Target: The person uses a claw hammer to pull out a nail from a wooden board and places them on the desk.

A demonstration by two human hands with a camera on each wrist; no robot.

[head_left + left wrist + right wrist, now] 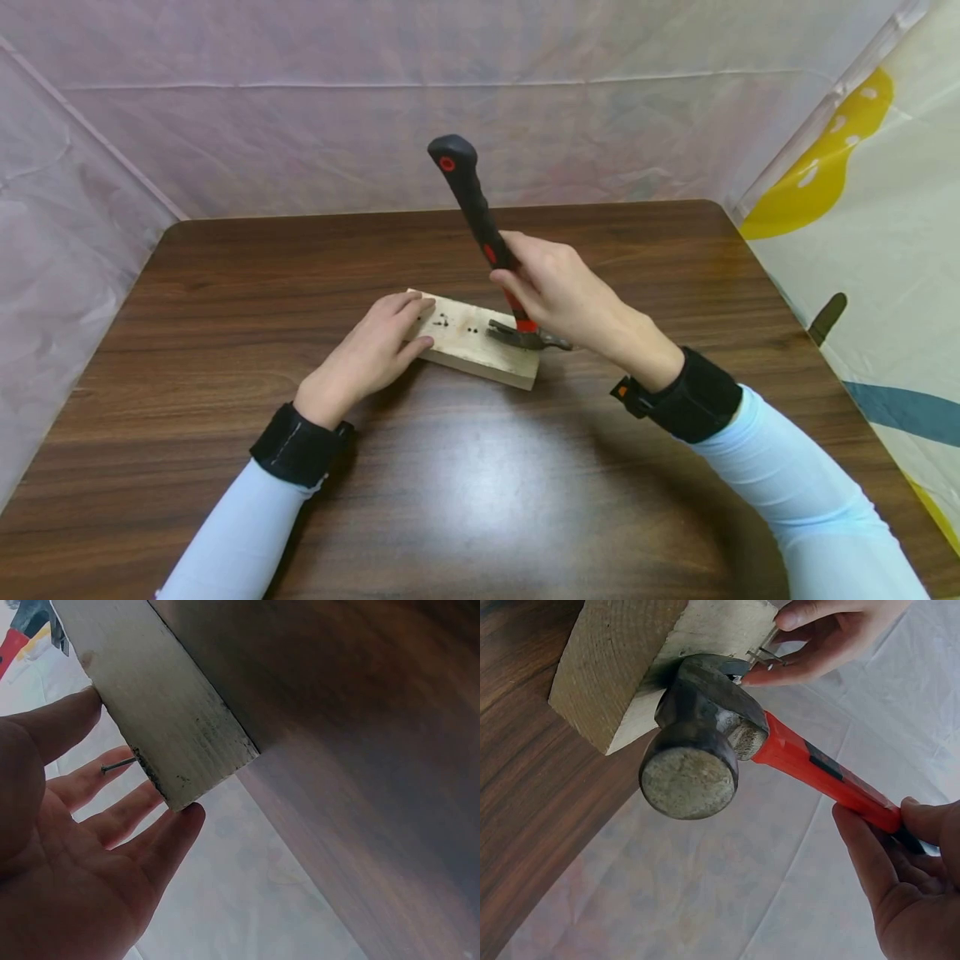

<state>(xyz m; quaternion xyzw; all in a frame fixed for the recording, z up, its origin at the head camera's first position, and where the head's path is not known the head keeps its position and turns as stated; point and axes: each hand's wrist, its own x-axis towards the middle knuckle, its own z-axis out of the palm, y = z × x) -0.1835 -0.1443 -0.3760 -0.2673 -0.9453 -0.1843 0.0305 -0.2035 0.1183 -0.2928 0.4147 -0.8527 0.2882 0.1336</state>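
A pale wooden block [480, 342] lies aslant on the table, with several dark spots on its top. My left hand [378, 342] rests on its left end, thumb at the near edge and fingers extended across. In the left wrist view, a thin nail [118, 764] juts from the top face beside those fingers. My right hand [570, 292] grips the red and black handle of a claw hammer [795, 757], thumb and fingers around its lower part. The handle points up, and the hammer's head lies at the block's right end, claw toward the left hand.
The brown wood-grain table [225, 333] has rounded far corners. Pale sheeting [337, 142] hangs behind it and at the left. On the right is a sheet [907, 333] with yellow and blue shapes. Both wrists wear black bands [701, 396].
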